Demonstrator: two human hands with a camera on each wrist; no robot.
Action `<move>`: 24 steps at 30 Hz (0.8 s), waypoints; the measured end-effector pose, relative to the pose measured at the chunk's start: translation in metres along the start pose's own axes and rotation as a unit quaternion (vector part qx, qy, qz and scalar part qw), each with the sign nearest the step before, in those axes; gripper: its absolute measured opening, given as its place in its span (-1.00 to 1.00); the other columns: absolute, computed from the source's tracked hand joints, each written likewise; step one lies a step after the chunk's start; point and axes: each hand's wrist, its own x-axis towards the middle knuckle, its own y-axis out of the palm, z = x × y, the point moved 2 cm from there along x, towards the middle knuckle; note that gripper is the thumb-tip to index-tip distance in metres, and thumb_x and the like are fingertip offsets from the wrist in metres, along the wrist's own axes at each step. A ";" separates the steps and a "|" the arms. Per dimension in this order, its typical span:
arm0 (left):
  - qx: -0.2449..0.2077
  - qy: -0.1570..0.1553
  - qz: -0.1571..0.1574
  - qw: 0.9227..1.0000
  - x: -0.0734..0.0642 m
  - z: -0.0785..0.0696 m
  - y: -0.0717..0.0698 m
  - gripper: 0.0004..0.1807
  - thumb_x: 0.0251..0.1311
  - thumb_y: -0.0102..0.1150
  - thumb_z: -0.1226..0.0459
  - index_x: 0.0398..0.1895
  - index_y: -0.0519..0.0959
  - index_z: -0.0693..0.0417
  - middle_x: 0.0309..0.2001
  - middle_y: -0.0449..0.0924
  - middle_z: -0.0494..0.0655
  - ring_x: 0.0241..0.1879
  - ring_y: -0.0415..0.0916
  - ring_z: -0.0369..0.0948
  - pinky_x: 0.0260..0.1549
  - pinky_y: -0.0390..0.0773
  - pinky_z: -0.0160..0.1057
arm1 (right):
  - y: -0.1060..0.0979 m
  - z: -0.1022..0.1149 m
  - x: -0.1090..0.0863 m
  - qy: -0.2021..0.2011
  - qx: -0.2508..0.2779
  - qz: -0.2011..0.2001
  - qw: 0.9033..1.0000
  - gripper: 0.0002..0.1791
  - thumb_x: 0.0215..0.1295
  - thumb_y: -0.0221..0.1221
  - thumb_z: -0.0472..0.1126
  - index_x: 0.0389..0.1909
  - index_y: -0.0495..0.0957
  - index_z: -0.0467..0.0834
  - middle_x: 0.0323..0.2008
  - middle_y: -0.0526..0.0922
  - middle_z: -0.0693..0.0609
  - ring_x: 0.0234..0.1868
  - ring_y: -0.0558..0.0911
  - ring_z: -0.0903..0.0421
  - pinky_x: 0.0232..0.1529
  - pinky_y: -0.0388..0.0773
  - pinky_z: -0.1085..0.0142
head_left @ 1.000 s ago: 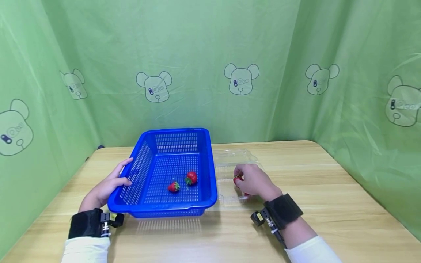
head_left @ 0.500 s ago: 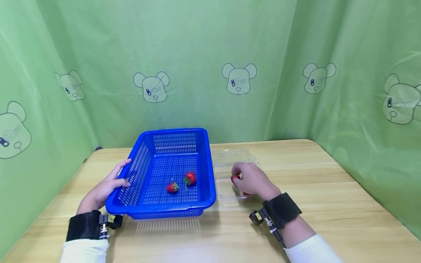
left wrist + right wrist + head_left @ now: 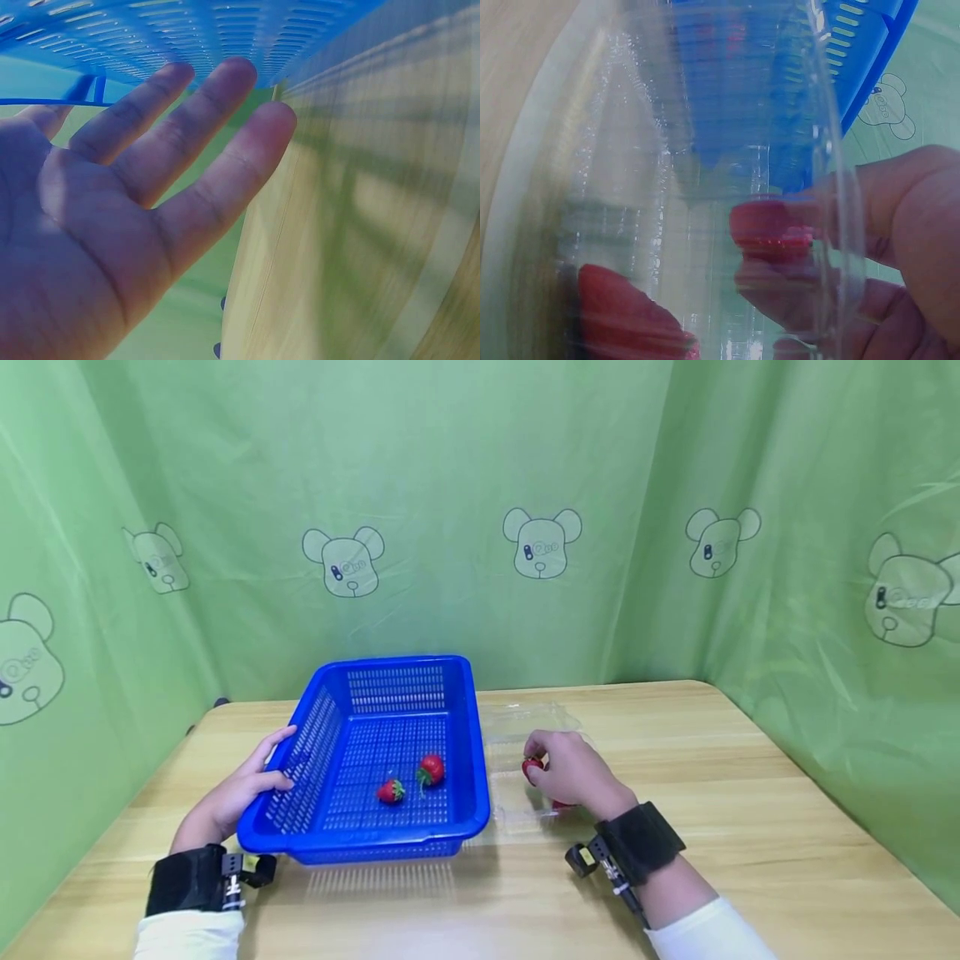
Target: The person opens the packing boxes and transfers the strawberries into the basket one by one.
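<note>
My left hand (image 3: 232,793) holds the blue slotted basket (image 3: 481,777) by its left rim, thumb over the inner side. In the left wrist view, the other fingers (image 3: 225,180) stretch out along the basket's outer wall. Two red strawberries lie on the basket floor: a smaller strawberry (image 3: 390,791) and a larger strawberry (image 3: 431,769). My right hand (image 3: 573,774) reaches into a clear plastic box (image 3: 513,797) and pinches a strawberry (image 3: 532,769) between thumb and fingers. Another strawberry (image 3: 622,315) lies in the box, mostly hidden by the hand in the head view.
The wooden table (image 3: 675,760) carries the basket and the box side by side. The box's clear lid (image 3: 528,717) lies folded back toward the far edge. Green curtains (image 3: 435,460) with bear drawings close off the back and sides.
The head view has shifted slightly, so everything sits a little farther left. Both hands keep their places, and the right hand still pinches the strawberry in the box.
</note>
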 end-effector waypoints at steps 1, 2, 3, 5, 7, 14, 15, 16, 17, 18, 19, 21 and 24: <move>0.000 0.000 0.000 1.000 0.000 0.000 0.000 -0.08 0.23 -0.13 0.42 0.53 -0.36 -0.18 0.36 -0.16 0.47 -0.12 0.54 0.04 -0.19 0.64 0.06 | 0.000 0.000 0.000 -0.001 -0.001 -0.001 1.000 -0.93 0.14 0.25 -0.29 -0.35 0.57 -0.12 -0.40 0.61 0.06 -0.71 0.48 0.23 -0.54 0.48 0.30; -0.001 0.002 0.002 1.000 0.000 0.000 0.000 -0.08 0.23 -0.13 0.42 0.53 -0.36 -0.18 0.35 -0.15 0.48 -0.12 0.54 0.04 -0.20 0.64 0.06 | 0.000 0.001 0.000 -0.001 -0.001 -0.002 1.000 -0.93 0.14 0.25 -0.29 -0.35 0.57 -0.12 -0.40 0.61 0.06 -0.71 0.48 0.23 -0.54 0.48 0.30; -0.001 0.003 0.003 1.000 0.000 0.000 0.000 -0.08 0.23 -0.13 0.41 0.53 -0.36 -0.18 0.34 -0.14 0.49 -0.12 0.54 0.04 -0.20 0.64 0.05 | -0.001 0.001 -0.001 -0.002 -0.001 -0.003 1.000 -0.93 0.14 0.25 -0.29 -0.35 0.57 -0.12 -0.40 0.60 0.06 -0.72 0.48 0.23 -0.53 0.48 0.30; -0.003 0.003 0.003 1.000 0.000 0.001 0.001 -0.09 0.23 -0.12 0.41 0.53 -0.35 -0.18 0.34 -0.12 0.48 -0.12 0.54 0.04 -0.21 0.64 0.05 | -0.001 0.002 0.000 -0.005 -0.004 -0.004 1.000 -0.94 0.14 0.24 -0.29 -0.35 0.57 -0.13 -0.40 0.61 0.06 -0.71 0.48 0.24 -0.51 0.48 0.30; -0.003 0.003 0.003 1.000 0.000 0.001 0.000 -0.08 0.23 -0.12 0.41 0.53 -0.35 -0.18 0.33 -0.12 0.49 -0.13 0.54 0.04 -0.21 0.64 0.05 | -0.001 0.002 0.000 -0.004 -0.004 -0.004 1.000 -0.94 0.14 0.25 -0.29 -0.35 0.57 -0.12 -0.40 0.61 0.06 -0.70 0.48 0.24 -0.50 0.48 0.29; -0.002 0.001 -0.002 1.000 0.001 0.000 0.000 -0.08 0.22 -0.12 0.41 0.53 -0.34 -0.18 0.33 -0.13 0.47 -0.12 0.54 0.04 -0.20 0.64 0.04 | -0.004 0.004 0.000 -0.009 -0.002 -0.012 1.000 -0.94 0.15 0.25 -0.30 -0.35 0.58 -0.13 -0.38 0.61 0.04 -0.65 0.48 0.23 -0.48 0.49 0.29; -0.002 0.000 -0.001 1.000 0.001 0.000 0.001 -0.08 0.22 -0.12 0.42 0.53 -0.34 -0.17 0.34 -0.13 0.47 -0.12 0.54 0.04 -0.20 0.64 0.04 | -0.004 0.004 0.000 -0.011 -0.007 -0.016 1.000 -0.94 0.14 0.25 -0.30 -0.35 0.58 -0.13 -0.38 0.61 0.04 -0.63 0.48 0.23 -0.46 0.49 0.29; -0.002 -0.001 0.001 1.000 0.001 0.001 0.002 -0.08 0.23 -0.12 0.42 0.53 -0.35 -0.17 0.35 -0.14 0.47 -0.12 0.54 0.05 -0.20 0.64 0.05 | -0.005 0.004 -0.001 -0.013 -0.011 -0.019 1.000 -0.93 0.14 0.26 -0.30 -0.35 0.58 -0.13 -0.38 0.62 0.04 -0.61 0.48 0.23 -0.44 0.49 0.28; -0.003 -0.002 0.002 1.000 0.001 0.001 0.003 -0.08 0.22 -0.12 0.42 0.53 -0.35 -0.17 0.35 -0.13 0.47 -0.12 0.54 0.05 -0.20 0.64 0.05 | -0.005 0.004 -0.002 -0.015 -0.016 -0.022 1.000 -0.93 0.13 0.26 -0.30 -0.35 0.58 -0.13 -0.38 0.62 0.04 -0.59 0.47 0.22 -0.42 0.49 0.28; -0.004 -0.003 0.003 1.000 0.001 0.002 0.003 -0.08 0.22 -0.12 0.42 0.53 -0.35 -0.18 0.35 -0.13 0.47 -0.12 0.55 0.05 -0.20 0.64 0.05 | -0.005 0.004 -0.003 -0.016 -0.021 -0.025 0.999 -0.93 0.13 0.26 -0.30 -0.35 0.59 -0.13 -0.38 0.62 0.03 -0.57 0.47 0.22 -0.41 0.48 0.27; -0.003 -0.002 0.002 1.000 0.002 0.002 0.003 -0.08 0.22 -0.12 0.42 0.53 -0.35 -0.18 0.35 -0.13 0.47 -0.13 0.55 0.05 -0.20 0.64 0.05 | -0.005 0.004 -0.003 -0.016 -0.024 -0.029 0.999 -0.93 0.13 0.27 -0.30 -0.35 0.59 -0.13 -0.39 0.62 0.03 -0.56 0.47 0.21 -0.41 0.48 0.27; -0.001 -0.001 0.000 1.000 0.002 0.003 0.002 -0.08 0.22 -0.12 0.42 0.53 -0.34 -0.18 0.35 -0.12 0.47 -0.13 0.55 0.05 -0.20 0.64 0.04 | -0.005 0.005 -0.002 -0.020 -0.026 -0.034 0.999 -0.93 0.13 0.27 -0.29 -0.35 0.59 -0.13 -0.39 0.62 0.03 -0.54 0.46 0.21 -0.41 0.48 0.27; 0.003 0.000 -0.005 1.000 0.001 0.002 0.000 -0.08 0.22 -0.12 0.42 0.53 -0.34 -0.18 0.35 -0.14 0.46 -0.12 0.54 0.05 -0.20 0.63 0.04 | -0.005 0.007 -0.001 -0.025 -0.024 -0.037 0.999 -0.92 0.14 0.28 -0.27 -0.34 0.59 -0.13 -0.39 0.62 0.03 -0.55 0.46 0.21 -0.43 0.48 0.29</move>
